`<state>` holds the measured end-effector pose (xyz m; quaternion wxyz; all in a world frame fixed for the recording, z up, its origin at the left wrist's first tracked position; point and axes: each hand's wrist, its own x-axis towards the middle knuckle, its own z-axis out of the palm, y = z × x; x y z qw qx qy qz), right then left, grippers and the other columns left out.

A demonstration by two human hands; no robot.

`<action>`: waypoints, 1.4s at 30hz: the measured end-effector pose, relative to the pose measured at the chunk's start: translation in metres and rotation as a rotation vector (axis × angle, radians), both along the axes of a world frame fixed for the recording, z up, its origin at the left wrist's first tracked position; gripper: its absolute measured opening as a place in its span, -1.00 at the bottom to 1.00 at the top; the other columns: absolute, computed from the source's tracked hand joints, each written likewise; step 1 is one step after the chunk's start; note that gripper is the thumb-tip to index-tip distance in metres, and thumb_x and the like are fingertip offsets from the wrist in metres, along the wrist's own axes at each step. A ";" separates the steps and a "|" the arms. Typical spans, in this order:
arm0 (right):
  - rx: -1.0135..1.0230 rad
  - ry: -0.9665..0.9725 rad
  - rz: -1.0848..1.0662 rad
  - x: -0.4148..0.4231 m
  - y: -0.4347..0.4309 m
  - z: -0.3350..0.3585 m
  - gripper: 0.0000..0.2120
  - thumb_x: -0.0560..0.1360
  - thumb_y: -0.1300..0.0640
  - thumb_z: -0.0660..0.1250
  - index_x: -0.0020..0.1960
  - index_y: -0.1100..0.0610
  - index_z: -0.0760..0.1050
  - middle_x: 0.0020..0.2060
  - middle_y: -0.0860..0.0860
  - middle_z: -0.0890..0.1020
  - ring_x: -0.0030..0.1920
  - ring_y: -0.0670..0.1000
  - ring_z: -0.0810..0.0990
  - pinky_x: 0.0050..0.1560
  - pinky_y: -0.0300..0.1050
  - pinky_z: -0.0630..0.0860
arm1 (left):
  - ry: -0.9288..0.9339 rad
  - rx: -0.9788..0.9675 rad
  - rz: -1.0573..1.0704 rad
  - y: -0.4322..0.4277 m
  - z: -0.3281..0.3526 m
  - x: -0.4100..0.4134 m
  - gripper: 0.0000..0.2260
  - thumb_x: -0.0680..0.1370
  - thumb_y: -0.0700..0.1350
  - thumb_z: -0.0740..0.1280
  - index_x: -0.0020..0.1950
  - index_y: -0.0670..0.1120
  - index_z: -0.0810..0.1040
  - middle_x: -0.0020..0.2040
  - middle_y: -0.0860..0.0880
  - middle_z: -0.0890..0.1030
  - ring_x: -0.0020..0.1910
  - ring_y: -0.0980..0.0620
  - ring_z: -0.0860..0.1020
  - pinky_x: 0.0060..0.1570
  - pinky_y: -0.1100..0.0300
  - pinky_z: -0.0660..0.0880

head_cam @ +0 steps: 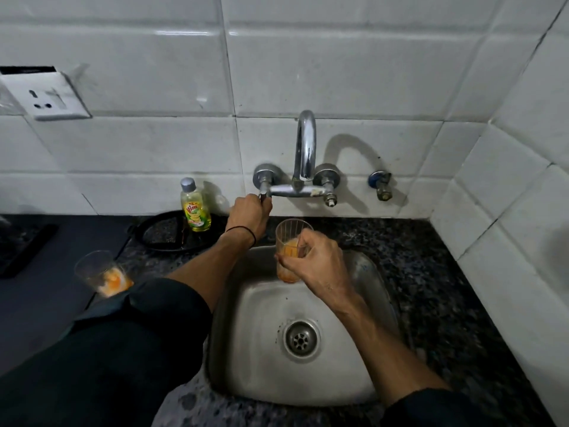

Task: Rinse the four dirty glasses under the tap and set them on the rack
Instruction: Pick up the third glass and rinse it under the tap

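My right hand [317, 260] grips a clear glass [291, 235] with orange residue, upright over the back of the steel sink [261, 374], below the spout of the wall tap [304, 149]. No water is visible from the spout. My left hand [249, 215] is curled round the tap's left handle [263, 195]. Another dirty glass [101, 272] with orange dregs stands on the counter to the left of the sink, partly behind my left sleeve. No rack is in view.
A yellow dish-soap bottle [195, 208] stands on a black round tray [172, 232] at the back left of the counter. A small blue valve [380, 183] sticks out of the tiled wall at right. A wall socket [46, 97] sits at upper left.
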<state>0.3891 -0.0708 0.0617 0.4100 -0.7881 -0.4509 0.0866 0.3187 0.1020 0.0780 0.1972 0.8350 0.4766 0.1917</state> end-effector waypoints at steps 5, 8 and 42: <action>0.029 -0.001 -0.023 0.000 0.001 0.004 -0.60 0.31 -0.12 0.58 -0.24 0.09 0.43 -0.25 -0.06 0.56 -0.24 -0.04 0.56 -0.22 0.02 0.58 | -0.170 -0.095 0.014 0.005 -0.008 -0.001 -0.47 0.63 0.15 0.10 -0.15 -0.25 0.62 -0.18 -0.27 0.66 -0.17 -0.28 0.62 -0.10 -0.09 0.57; 0.032 -0.010 -0.036 -0.001 0.001 0.007 -0.58 0.31 -0.12 0.59 -0.28 0.06 0.38 -0.27 -0.06 0.54 -0.25 -0.04 0.53 -0.24 0.02 0.57 | -0.233 -0.162 0.019 0.006 -0.010 -0.003 -0.48 0.64 0.14 0.14 -0.18 -0.25 0.63 -0.21 -0.26 0.67 -0.20 -0.27 0.64 -0.10 -0.15 0.60; -0.155 -0.365 -0.011 -0.001 -0.012 0.058 -0.72 0.47 -0.06 0.38 0.04 0.11 0.46 0.16 0.09 0.44 0.17 0.05 0.41 0.20 -0.04 0.42 | -0.523 -0.826 -0.450 -0.081 -0.041 -0.029 -0.47 0.33 -0.41 0.53 0.19 -0.01 0.52 0.05 0.03 0.62 0.02 0.08 0.59 -0.08 0.38 0.57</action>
